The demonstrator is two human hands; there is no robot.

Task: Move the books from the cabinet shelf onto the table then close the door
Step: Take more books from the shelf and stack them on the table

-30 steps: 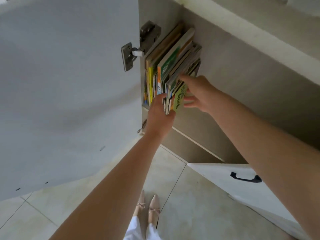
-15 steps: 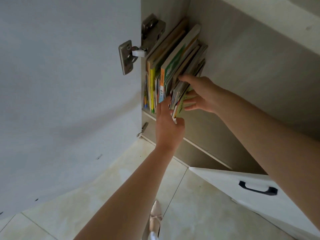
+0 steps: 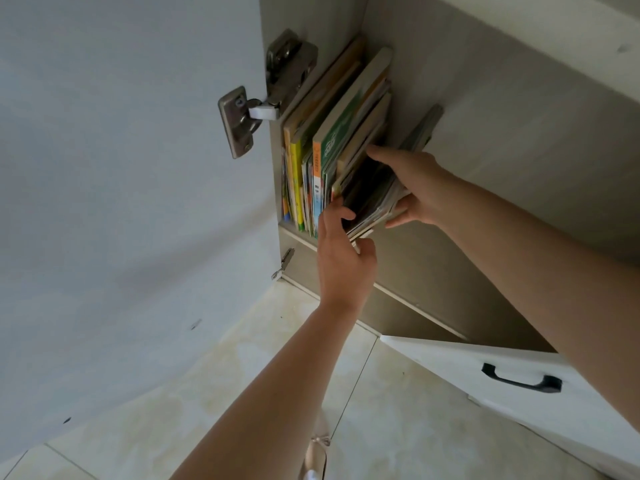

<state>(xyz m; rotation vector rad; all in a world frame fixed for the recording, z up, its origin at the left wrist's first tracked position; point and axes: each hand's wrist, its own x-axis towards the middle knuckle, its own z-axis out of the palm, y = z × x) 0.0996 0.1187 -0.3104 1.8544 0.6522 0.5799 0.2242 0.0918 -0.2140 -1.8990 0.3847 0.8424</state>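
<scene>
Between your two hands a bundle of thin books [image 3: 372,199] leans out from the cabinet shelf [image 3: 298,233], its lower edge already past the shelf front. Your right hand [image 3: 417,185] grips this bundle from the outer side, thumb on top and fingers curled under it. Your left hand [image 3: 343,258] holds the near lower corner, with the thumb pressed on the inner face and the fingers below.

To the left of your left hand, the other books [image 3: 322,150] stand upright against the cabinet wall, beside the metal hinge [image 3: 242,119]. Beyond your right hand one more thin book [image 3: 422,129] leans alone on the back panel. The cabinet door [image 3: 121,202] stands wide open at the far left of your hands. Below your right forearm you see a white lower door with a black handle [image 3: 519,379]. The table is not in view.

I judge that you are in the first step, taking a part of the books out. The next move asks you to pull the bundle clear while both hands squeeze it, because thin books slip easily. The upright row may tip over into the gap when its support goes away.
</scene>
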